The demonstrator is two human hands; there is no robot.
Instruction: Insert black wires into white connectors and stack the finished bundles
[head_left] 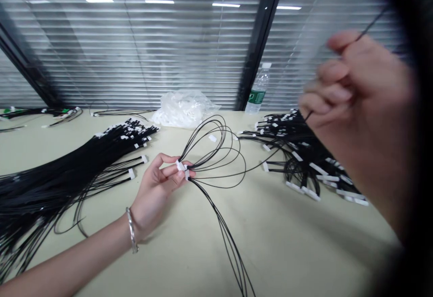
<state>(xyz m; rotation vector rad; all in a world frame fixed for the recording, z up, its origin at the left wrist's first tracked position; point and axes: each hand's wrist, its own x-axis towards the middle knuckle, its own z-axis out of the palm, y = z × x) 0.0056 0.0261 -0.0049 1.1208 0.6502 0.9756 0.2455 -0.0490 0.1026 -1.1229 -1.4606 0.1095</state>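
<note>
My left hand [162, 177], with a bracelet at the wrist, pinches the white connectors [181, 166] of a wire harness low over the table. Thin black wires [221, 141] loop up and right from the connectors. More wires [219, 215] hang from them toward the near edge of the view. Raised at the upper right, my right hand [345, 76] is closed on a single black wire [374, 21], which shows above the thumb and again below the fingers. This hand is somewhat blurred. Whether its wire joins the looped harness I cannot tell.
A thick bundle of black wires [67, 166] with white connectors lies on the left. Another pile of harnesses [304, 152] is at the right. Behind stand a clear plastic bag [184, 107] of white pieces and a water bottle [258, 90], before a window with blinds [152, 39].
</note>
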